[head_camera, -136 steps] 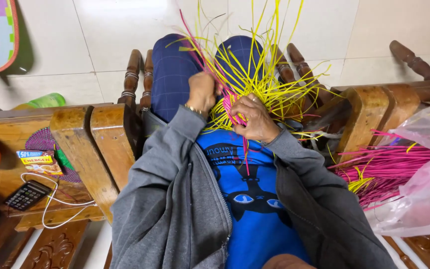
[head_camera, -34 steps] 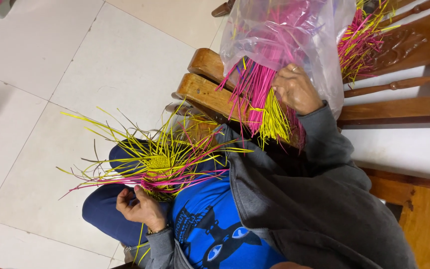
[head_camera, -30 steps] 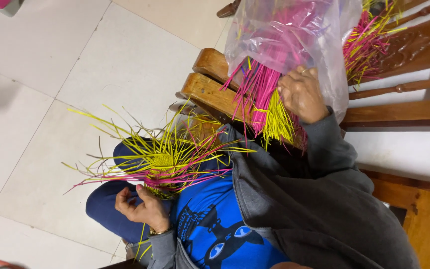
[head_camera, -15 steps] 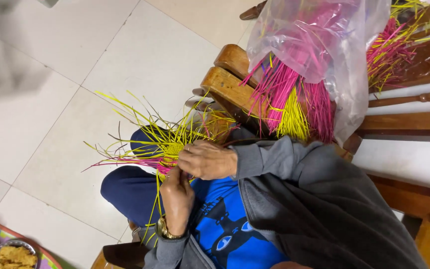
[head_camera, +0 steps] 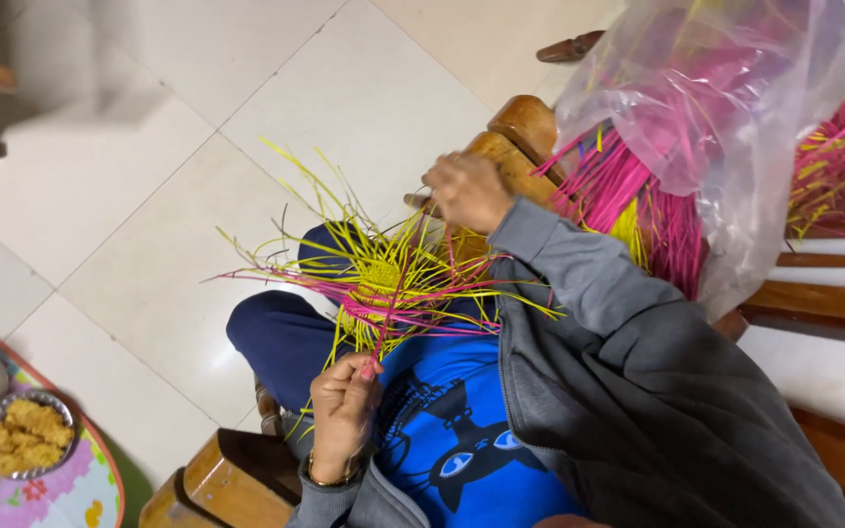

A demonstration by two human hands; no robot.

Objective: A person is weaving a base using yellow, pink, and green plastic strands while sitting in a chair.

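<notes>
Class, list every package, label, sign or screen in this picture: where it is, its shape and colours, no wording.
Clear plastic bag: upper right on the wooden bench, crumpled, holding pink and yellow strips.
No labels, signs or screens show.

One head-worn camera looked steeply down, rolled sideways, close over the wearer's own lap. It took in both hands, the woven strips between them, a wooden bench arm [head_camera: 515,147] and tiled floor [head_camera: 149,196] beyond the knees.
</notes>
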